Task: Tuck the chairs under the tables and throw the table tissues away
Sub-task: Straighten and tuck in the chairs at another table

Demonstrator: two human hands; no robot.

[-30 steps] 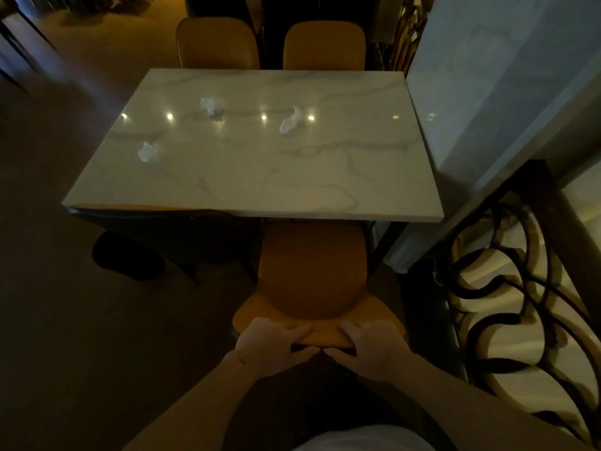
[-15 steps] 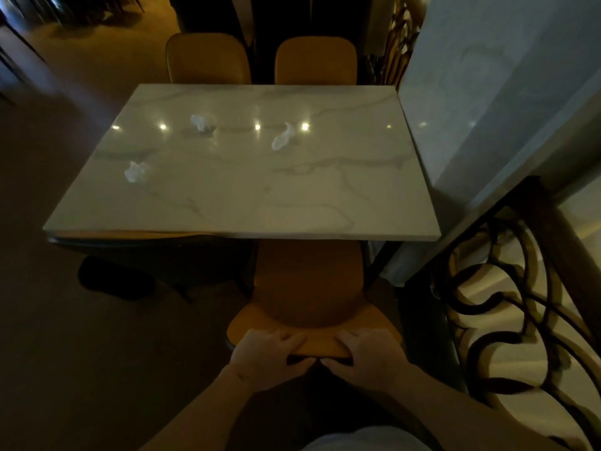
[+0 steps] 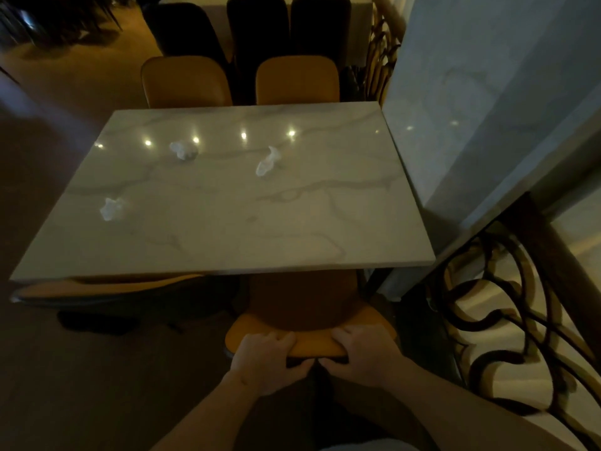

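Because both hands sit side by side on the top edge of the near chair's backrest, the push they can give runs straight toward the worktop, which suits sliding the seat under it. From the head view, the left hand has its fingers curled over the backrest rim and its thumb underneath, gripping it; the right hand grips the same rim just beside it, the two almost touching at the thumbs. A centred two-handed hold like this should keep the chair from swinging off line toward the scrolled railing at the right.

That chair faces the worktop: its backrest is nearest the person, and its seat reaches forward, with the front part already hidden under the marble edge. Its front-to-back line points away from the person, roughly square to the near edge. I judge it partly tucked, with some travel left.

On the left, another chair lies along the same near edge, mostly under it. Two more chair backs, left and right, stand at the far edge.

Three crumpled tissues lie well apart on the marble: one near the left edge, one farther back, and a longer one lying slantwise toward the far right corner. None has been collected yet.
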